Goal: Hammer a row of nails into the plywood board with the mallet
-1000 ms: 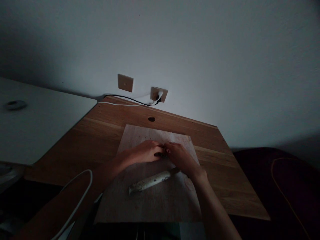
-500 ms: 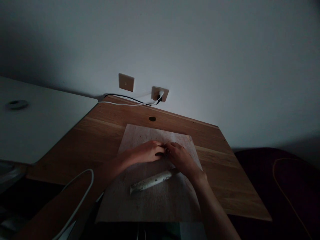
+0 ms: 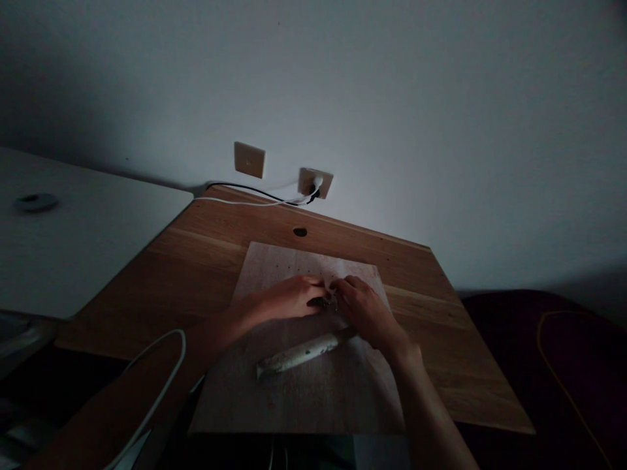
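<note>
Hands point(image 3: 298, 296) point(image 3: 363, 307) share a board point(image 3: 304, 405) on a desk point(image 3: 470, 352) against a wall point(image 3: 416, 124).

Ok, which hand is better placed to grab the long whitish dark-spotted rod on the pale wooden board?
Probably the right hand: the rod extends close to it; the left hand is farther.

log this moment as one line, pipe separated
left hand: at small dark item | right hand: close to left hand | pale stick: lying on board | board: on wooden desk
</note>
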A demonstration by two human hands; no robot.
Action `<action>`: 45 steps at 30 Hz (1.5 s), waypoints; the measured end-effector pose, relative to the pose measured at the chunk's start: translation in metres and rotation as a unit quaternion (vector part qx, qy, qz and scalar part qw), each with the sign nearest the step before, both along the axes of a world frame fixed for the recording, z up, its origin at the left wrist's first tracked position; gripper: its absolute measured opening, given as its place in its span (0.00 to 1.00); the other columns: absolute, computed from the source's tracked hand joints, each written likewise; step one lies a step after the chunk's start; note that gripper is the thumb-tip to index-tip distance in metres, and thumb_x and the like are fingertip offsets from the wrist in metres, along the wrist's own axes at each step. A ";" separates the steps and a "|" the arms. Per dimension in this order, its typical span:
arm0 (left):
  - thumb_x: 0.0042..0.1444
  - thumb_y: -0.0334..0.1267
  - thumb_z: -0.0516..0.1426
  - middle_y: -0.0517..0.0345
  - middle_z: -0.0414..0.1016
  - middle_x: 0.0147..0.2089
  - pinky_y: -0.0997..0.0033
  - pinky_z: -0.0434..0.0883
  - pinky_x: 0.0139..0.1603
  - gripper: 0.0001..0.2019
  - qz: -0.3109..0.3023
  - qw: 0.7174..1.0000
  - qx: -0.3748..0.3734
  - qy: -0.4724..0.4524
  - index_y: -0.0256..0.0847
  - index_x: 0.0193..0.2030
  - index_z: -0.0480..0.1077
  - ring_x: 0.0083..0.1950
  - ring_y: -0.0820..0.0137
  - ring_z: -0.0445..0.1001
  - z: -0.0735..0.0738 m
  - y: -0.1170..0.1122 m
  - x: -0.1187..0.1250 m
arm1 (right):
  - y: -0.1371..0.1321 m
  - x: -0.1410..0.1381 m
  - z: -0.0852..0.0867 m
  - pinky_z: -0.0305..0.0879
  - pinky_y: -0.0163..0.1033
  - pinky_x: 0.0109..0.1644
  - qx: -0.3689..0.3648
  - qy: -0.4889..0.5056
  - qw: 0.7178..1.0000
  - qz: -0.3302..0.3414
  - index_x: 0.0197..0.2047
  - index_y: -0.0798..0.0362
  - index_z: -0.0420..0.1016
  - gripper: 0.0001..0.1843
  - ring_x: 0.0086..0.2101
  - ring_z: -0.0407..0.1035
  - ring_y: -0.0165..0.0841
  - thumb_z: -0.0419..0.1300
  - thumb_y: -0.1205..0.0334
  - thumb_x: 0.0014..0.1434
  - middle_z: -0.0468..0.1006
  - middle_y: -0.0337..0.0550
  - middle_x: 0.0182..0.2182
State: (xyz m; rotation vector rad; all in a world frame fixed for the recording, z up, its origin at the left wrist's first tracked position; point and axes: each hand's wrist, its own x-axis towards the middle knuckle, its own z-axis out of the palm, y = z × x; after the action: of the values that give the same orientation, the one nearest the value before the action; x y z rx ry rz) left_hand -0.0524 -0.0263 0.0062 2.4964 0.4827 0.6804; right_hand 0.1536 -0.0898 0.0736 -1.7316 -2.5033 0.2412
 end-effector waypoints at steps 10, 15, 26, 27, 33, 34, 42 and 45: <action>0.65 0.31 0.64 0.50 0.78 0.45 0.67 0.75 0.48 0.07 0.014 0.999 0.040 0.034 0.39 0.47 0.83 0.44 0.64 0.80 -0.001 -0.004 0.002 | -0.015 -0.003 0.009 0.66 0.44 0.52 -0.040 -0.081 0.996 0.008 0.45 0.54 0.77 0.16 0.44 0.80 0.40 0.53 0.80 0.67 0.85 0.48 0.42; 0.64 0.30 0.64 0.52 0.78 0.47 0.66 0.75 0.49 0.09 0.013 0.999 0.022 0.032 0.42 0.49 0.82 0.45 0.64 0.80 0.001 -0.005 0.001 | -0.016 -0.009 0.011 0.63 0.44 0.51 -0.043 -0.107 0.993 0.007 0.47 0.54 0.76 0.18 0.41 0.79 0.38 0.50 0.81 0.69 0.84 0.46 0.40; 0.62 0.31 0.65 0.50 0.78 0.46 0.64 0.74 0.49 0.08 0.033 0.999 0.032 0.027 0.39 0.49 0.79 0.47 0.61 0.79 0.004 -0.003 0.000 | -0.018 -0.010 0.024 0.59 0.48 0.53 -0.033 -0.170 0.984 -0.029 0.48 0.53 0.77 0.11 0.51 0.74 0.50 0.60 0.75 0.67 0.85 0.50 0.44; 0.62 0.31 0.65 0.51 0.78 0.46 0.64 0.74 0.49 0.09 0.035 0.998 0.035 0.031 0.39 0.49 0.79 0.47 0.62 0.79 0.004 -0.003 0.000 | -0.018 -0.010 0.024 0.59 0.48 0.53 -0.034 -0.176 0.983 -0.029 0.48 0.53 0.77 0.11 0.51 0.74 0.50 0.59 0.75 0.67 0.85 0.50 0.44; 0.62 0.32 0.66 0.52 0.77 0.45 0.66 0.73 0.49 0.08 0.031 0.997 0.052 0.039 0.41 0.47 0.80 0.46 0.63 0.78 0.005 -0.003 -0.001 | -0.013 -0.007 0.020 0.60 0.49 0.52 -0.023 -0.204 0.978 -0.045 0.52 0.54 0.77 0.11 0.52 0.75 0.51 0.58 0.72 0.69 0.84 0.55 0.49; 0.62 0.32 0.66 0.52 0.77 0.45 0.66 0.73 0.49 0.07 0.030 0.997 0.056 0.038 0.40 0.47 0.80 0.46 0.63 0.78 0.005 -0.003 -0.001 | -0.012 -0.006 0.018 0.60 0.49 0.52 -0.027 -0.205 0.977 -0.045 0.51 0.55 0.78 0.11 0.51 0.75 0.51 0.58 0.72 0.69 0.84 0.55 0.48; 0.62 0.29 0.64 0.51 0.78 0.44 0.66 0.73 0.49 0.07 0.012 0.998 0.043 0.037 0.40 0.46 0.81 0.46 0.63 0.78 0.005 -0.003 -0.001 | -0.011 -0.005 0.008 0.59 0.47 0.51 -0.037 -0.160 0.986 -0.030 0.48 0.54 0.77 0.12 0.49 0.76 0.48 0.54 0.74 0.71 0.86 0.49 0.42; 0.62 0.28 0.63 0.52 0.78 0.44 0.67 0.73 0.49 0.08 0.011 0.999 0.019 0.035 0.40 0.46 0.80 0.46 0.63 0.79 0.006 -0.003 -0.002 | -0.013 -0.008 0.011 0.60 0.47 0.53 -0.050 -0.126 0.991 -0.022 0.48 0.53 0.78 0.12 0.49 0.75 0.47 0.54 0.73 0.72 0.86 0.48 0.43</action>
State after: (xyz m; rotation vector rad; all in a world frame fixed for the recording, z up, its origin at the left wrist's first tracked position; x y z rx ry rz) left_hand -0.0541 -0.0289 0.0124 2.5620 0.5290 0.6177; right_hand 0.1458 -0.1032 0.0842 -1.9672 -2.6621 0.1546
